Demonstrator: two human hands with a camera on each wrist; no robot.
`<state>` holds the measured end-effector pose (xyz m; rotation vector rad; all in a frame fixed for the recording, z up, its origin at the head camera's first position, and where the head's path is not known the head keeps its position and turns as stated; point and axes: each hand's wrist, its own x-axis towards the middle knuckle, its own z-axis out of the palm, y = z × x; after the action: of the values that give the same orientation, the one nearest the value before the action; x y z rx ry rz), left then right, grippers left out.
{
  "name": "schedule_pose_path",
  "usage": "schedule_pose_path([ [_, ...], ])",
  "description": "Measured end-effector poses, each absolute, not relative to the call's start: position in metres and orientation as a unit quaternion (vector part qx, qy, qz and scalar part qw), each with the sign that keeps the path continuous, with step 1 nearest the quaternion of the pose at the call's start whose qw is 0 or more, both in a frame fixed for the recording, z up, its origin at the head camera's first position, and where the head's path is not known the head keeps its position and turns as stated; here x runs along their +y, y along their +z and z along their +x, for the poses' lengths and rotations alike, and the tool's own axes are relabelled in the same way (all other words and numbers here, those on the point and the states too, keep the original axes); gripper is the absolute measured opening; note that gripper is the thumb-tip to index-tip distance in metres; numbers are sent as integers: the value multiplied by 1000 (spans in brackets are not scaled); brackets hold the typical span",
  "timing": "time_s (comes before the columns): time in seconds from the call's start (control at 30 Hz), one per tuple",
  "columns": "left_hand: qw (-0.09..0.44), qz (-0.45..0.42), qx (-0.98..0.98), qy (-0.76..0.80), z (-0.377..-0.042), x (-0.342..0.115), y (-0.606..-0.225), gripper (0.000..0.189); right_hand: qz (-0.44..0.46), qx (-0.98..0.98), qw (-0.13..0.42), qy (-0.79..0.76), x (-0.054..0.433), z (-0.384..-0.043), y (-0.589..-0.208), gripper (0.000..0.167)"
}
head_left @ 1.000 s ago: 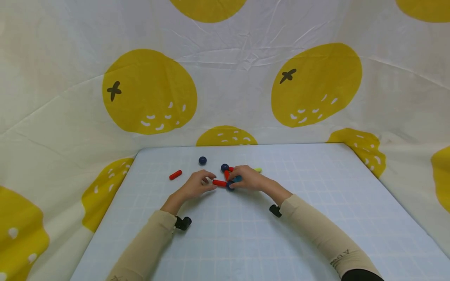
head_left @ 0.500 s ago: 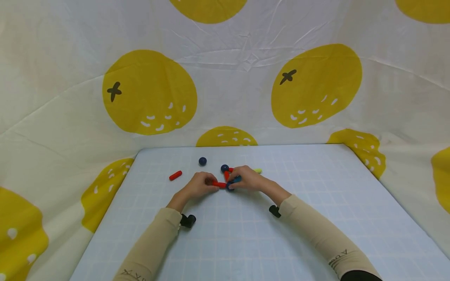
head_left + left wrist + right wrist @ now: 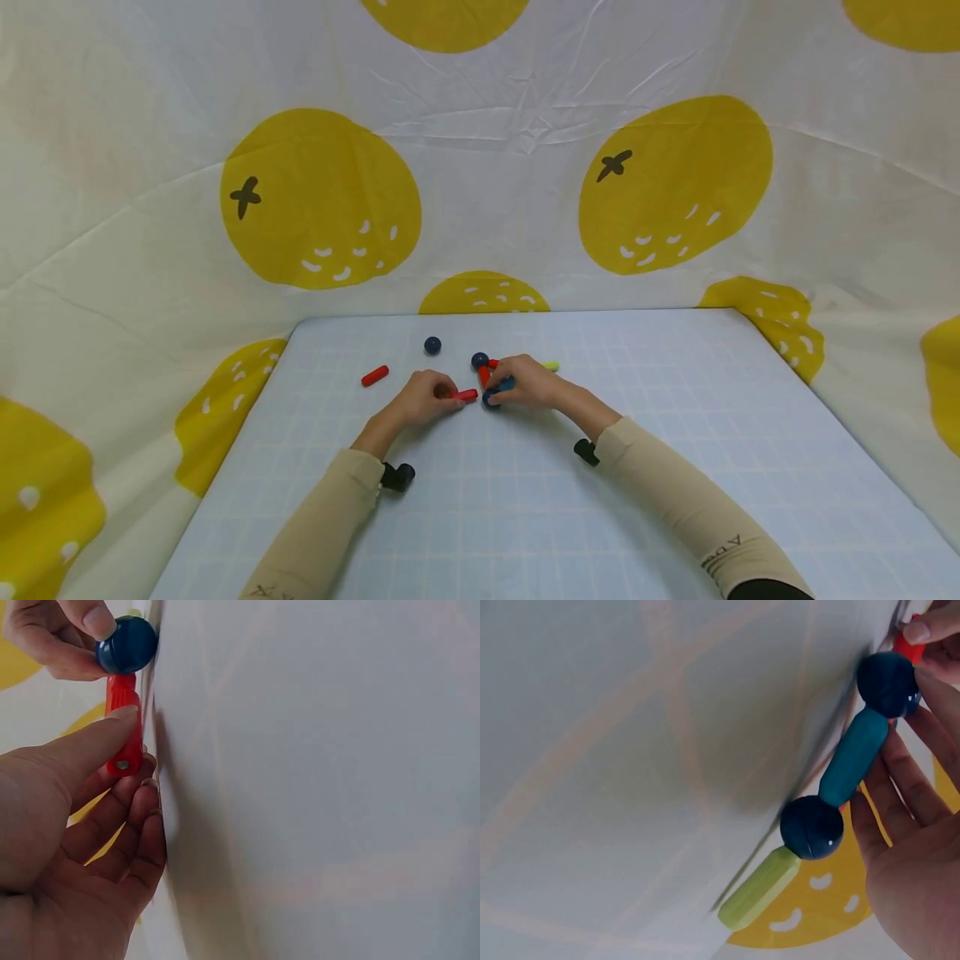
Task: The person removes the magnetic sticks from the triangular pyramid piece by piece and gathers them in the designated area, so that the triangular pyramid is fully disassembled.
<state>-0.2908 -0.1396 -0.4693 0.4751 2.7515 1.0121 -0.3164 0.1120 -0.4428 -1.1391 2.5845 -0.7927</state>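
My left hand pinches a short red rod between thumb and fingers; a small silvery dot marks its near end. The other end points at a dark blue ball, with a narrow gap in the head view. My right hand grips that ball with thumb and fingertips. From the ball runs a teal rod to a second dark blue ball, followed by a lime rod. Another red rod leads from the gripped ball to a farther dark blue ball.
A loose red rod lies on the table left of my left hand. Behind it, a loose dark blue ball rests toward the back edge. A white curtain with yellow fruit prints hangs behind the table.
My left hand, first loose beside the red rod, has taken hold of it and drawn it slightly left, off the ball. My right hand has stayed at the ball.
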Motion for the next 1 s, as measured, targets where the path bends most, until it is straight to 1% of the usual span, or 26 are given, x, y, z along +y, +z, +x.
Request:
schedule_pose_path([
  [0.2,72,135,926,346,-278,-158,-463,17,-384,876,108,-271,110,-316,-442,20],
  [0.5,42,96,936,337,-267,-219,-461,19,-379,877,108,-276,111,-316,-442,18],
  [0.77,47,70,941,328,-266,-256,-461,23,-373,877,114,-280,111,-317,-441,18],
  [1.0,47,68,946,315,-267,-271,-465,25,-377,874,115,-286,111,-317,-441,19],
])
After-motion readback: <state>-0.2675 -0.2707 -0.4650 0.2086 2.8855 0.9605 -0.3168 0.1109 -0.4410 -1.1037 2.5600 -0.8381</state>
